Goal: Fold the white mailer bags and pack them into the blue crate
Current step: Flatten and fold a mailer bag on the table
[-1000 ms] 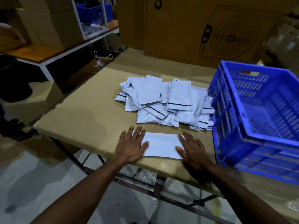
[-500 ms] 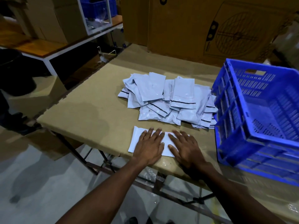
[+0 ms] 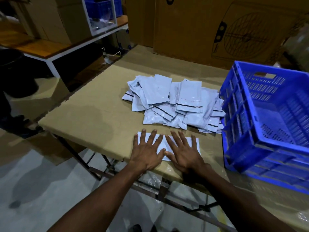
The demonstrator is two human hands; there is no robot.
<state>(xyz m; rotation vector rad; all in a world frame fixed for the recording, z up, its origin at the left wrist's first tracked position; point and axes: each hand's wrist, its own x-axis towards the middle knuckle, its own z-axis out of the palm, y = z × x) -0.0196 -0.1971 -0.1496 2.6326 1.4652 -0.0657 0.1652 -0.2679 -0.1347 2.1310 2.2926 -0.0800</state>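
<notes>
1. My left hand lies flat with its fingers spread wide, palm down on the left part of a flat white plastic mailer bag at the near edge of the cardboard-covered table.
2. My right hand is just as open, fingers fanned, pressing on the right part of the same bag; my thumbs nearly meet over its middle.
3. Neither hand grips anything.
4. A loose heap of white mailer bags with black strips sits further back, towards the table's right side.
5. The blue slatted plastic crate stands at the right edge, just beside the heap.
</notes>
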